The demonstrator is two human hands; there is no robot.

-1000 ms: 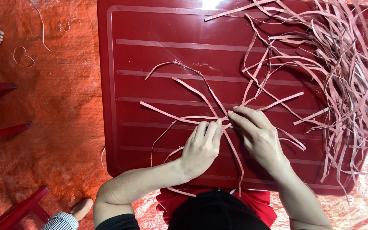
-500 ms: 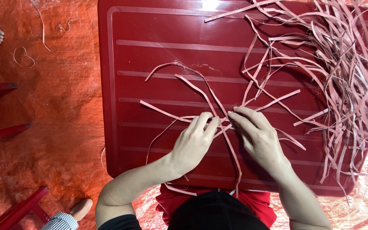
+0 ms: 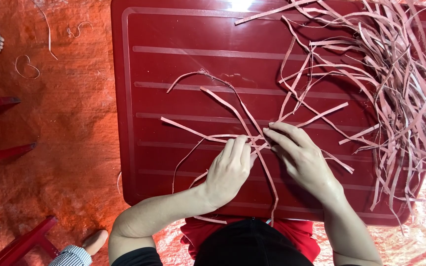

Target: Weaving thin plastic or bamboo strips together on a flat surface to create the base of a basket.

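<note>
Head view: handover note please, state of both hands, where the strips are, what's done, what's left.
Left hand: fingertips pressing down on crossed pink strips at the middle of the red table.
Right hand: fingers pinching the same crossing from the right.
Loose strip pile: upper right of the table, some hanging over the edge.
Done: a few strips laid crossing.
Left: the pile is unused.

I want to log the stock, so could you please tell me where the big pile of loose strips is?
In the head view, the strip pile covers the upper right of the red table, beyond the right hand.
</note>
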